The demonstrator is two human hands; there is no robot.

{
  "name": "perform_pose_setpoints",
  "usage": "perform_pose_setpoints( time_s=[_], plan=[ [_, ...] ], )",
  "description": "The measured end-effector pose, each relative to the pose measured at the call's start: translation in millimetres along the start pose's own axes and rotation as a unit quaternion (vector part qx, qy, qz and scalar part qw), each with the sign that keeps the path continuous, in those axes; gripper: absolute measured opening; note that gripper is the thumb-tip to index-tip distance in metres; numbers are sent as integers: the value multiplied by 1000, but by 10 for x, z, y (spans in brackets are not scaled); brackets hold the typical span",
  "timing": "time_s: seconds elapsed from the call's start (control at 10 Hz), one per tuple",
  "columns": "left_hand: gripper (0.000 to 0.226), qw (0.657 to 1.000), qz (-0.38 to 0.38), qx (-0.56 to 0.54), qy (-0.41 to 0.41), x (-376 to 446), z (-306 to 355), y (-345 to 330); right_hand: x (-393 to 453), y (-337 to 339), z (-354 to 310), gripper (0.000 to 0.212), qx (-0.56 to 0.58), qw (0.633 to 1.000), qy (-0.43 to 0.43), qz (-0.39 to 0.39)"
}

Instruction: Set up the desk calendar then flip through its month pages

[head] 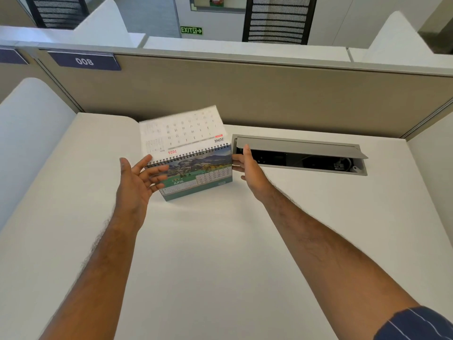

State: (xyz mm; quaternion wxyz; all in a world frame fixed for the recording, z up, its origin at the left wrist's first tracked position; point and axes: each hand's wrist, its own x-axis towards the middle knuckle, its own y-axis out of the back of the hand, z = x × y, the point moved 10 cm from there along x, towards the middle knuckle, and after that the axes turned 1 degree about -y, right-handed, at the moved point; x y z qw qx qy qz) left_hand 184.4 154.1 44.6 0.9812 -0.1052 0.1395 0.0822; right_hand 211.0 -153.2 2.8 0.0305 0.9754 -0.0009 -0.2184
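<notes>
— White desk (220,241), green calendar (196,177). Where is it?
— It stands in the middle of the frame, one blurry page (182,131) up above its rings.
— And the left hand (137,180)?
— Its fingers (157,171) are spread apart, right in front of the calendar's left edge.
— The right hand (250,170)?
— Open, fingers touching the calendar's right edge.
</notes>
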Motion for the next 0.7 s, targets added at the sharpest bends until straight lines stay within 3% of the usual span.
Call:
perform_pose_setpoints(
  time_s=[0.5,0.7],
  plan=[
    [64,998,14,64,5,20,-94,31,-1,-25,-18,68,-5,1000,-3,6],
    [49,993,7,101,-65,-34,11,-3,9,75,92,68,4,999,-9,32]
  ],
)
